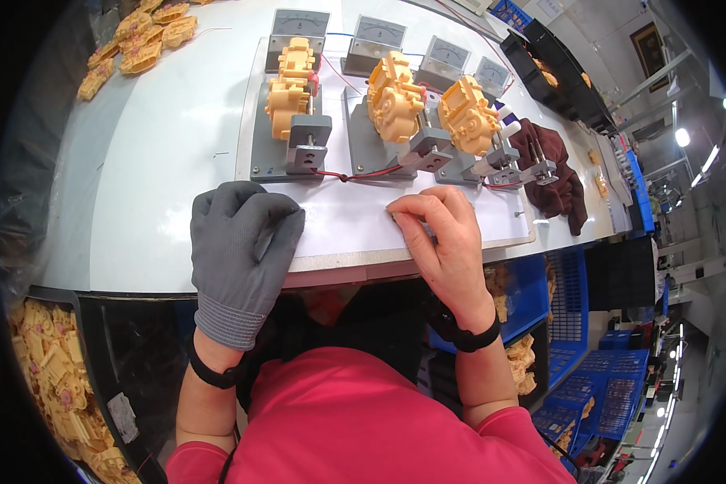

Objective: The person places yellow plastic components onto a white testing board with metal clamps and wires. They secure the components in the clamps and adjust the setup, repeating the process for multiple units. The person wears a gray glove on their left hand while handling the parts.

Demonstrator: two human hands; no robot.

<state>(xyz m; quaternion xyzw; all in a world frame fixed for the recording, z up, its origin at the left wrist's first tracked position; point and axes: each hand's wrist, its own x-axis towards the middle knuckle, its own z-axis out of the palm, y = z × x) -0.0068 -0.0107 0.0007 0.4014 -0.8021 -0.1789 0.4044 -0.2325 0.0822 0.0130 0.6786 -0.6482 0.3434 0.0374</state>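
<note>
My left hand (242,238), in a grey knit glove, rests at the front of the white sheet (343,222) with fingers curled and thumb pressed to them. Opposite it, my bare right hand (444,234) makes a pinch; whatever either hand grips, if anything, is too small or hidden. Beyond them stand grey test fixtures, each carrying a yellow plastic gearbox-like housing: a left housing (289,101), a middle housing (395,101) and a right housing (468,119). Both hands are apart from the fixtures. A red and black wire (355,175) links the fixture fronts.
Several analog panel meters, including a left meter (298,31), line the back. Loose yellow housings (141,40) lie at far left. A brown cloth (552,177) is bunched at right. Below the table edge are a bin of housings (56,363) and blue crates (593,391).
</note>
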